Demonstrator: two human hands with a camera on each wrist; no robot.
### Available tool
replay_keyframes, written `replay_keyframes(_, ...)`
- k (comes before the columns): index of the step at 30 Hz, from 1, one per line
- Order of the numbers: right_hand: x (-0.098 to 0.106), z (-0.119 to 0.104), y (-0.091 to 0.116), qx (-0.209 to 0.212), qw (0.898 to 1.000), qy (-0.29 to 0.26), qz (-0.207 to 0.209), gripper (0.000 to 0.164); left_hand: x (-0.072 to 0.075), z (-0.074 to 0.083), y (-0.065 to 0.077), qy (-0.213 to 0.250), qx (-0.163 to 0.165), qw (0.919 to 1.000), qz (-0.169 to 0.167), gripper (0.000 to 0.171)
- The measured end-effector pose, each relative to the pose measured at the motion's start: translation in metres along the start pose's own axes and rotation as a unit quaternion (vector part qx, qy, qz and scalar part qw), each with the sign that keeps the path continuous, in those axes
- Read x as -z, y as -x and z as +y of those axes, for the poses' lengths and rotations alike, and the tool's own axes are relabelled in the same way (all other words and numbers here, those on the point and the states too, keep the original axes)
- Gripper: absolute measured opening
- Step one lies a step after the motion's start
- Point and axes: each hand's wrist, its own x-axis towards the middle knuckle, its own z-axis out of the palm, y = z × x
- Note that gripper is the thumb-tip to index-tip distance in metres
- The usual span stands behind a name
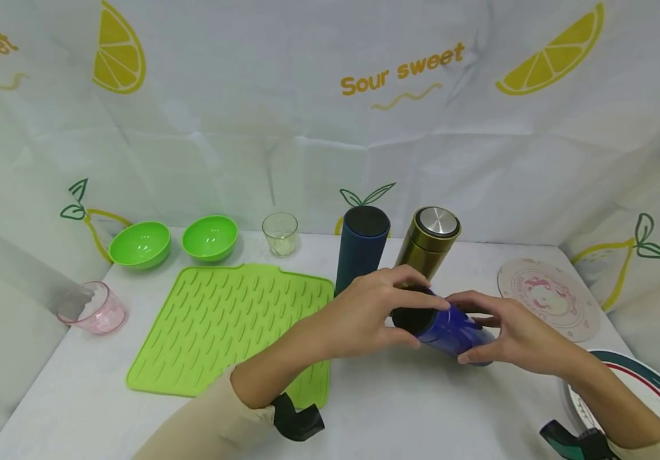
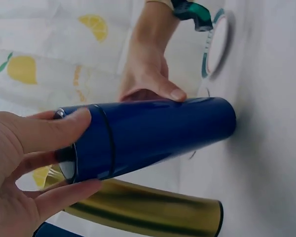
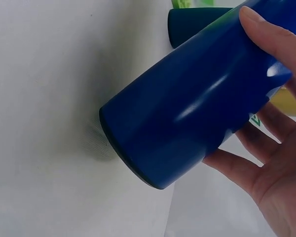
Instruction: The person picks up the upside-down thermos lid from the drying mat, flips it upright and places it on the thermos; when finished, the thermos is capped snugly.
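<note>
A shiny blue thermos flask point(image 1: 450, 332) is held tilted above the white table, its dark top end toward the left. My left hand point(image 1: 370, 313) grips that top end, thumb on one side and fingers on the other, as the left wrist view shows around the cap point(image 2: 91, 143). My right hand point(image 1: 510, 335) holds the lower body, with thumb and fingers curled round it. Just behind stand a gold thermos point(image 1: 422, 252) with a silver lid top and a dark blue flask point(image 1: 362, 246), both upright and partly hidden by my left hand.
A green drying mat point(image 1: 220, 326) lies left of my hands. Two green bowls point(image 1: 141, 246), a clear glass point(image 1: 280, 236) and a pink glass point(image 1: 99, 310) stand behind and beside it. To the right lie a pink-patterned round mat point(image 1: 548, 297) and a rimmed plate point(image 1: 652, 390) under my right forearm.
</note>
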Motion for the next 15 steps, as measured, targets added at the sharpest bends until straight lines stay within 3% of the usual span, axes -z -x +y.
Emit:
replay_keyframes(3, 0.0, 0.001, 0.0, -0.002, 1.0, -0.004, 0.0, 0.074, 0.0, -0.002, 0.001, 0.012, -0.007, 0.9998, -0.014, 0.059)
replay_keyframes(10, 0.001, 0.002, -0.001, -0.008, 1.0, -0.005, 0.001, 0.075, -0.008, 0.002, -0.001, -0.047, 0.071, 0.9954, 0.044, 0.071)
replay_keyframes(15, -0.001, 0.001, -0.003, -0.018, 1.0, -0.001, 0.0, 0.075, -0.009, 0.005, -0.002, -0.005, 0.094, 0.9946, 0.044, 0.063)
